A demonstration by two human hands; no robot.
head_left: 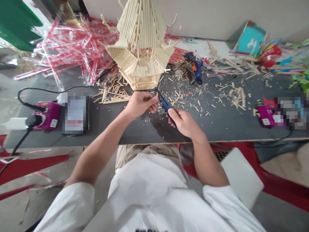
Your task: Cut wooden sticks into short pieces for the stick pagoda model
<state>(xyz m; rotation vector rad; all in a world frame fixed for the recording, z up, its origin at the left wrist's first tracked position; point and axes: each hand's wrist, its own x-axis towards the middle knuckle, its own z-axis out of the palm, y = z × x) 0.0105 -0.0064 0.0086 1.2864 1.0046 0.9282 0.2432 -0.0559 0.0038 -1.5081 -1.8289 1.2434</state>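
Note:
My right hand (182, 121) is wrapped round a long, narrow blue hand tool (165, 103) with a dark tip. The tool slants up and to the left, and its exact kind is not clear. Close to that tip, my left hand (143, 103) is pinched shut; whatever lies between the fingertips is too small to make out. Just beyond both hands stands a tiered pagoda model (142, 64) built of thin pale wooden sticks. Cut stick pieces (116, 88) lie to the left of its base, and short offcuts (178, 95) are scattered on its right.
Plastic-wrapped red sticks (72, 48) are heaped at the back left. A blue glue gun (198, 71) lies right of the model. Purple power sockets (49, 114) and a phone (76, 114) sit left; another purple socket block (267, 116) is at right on the dark table (103, 129).

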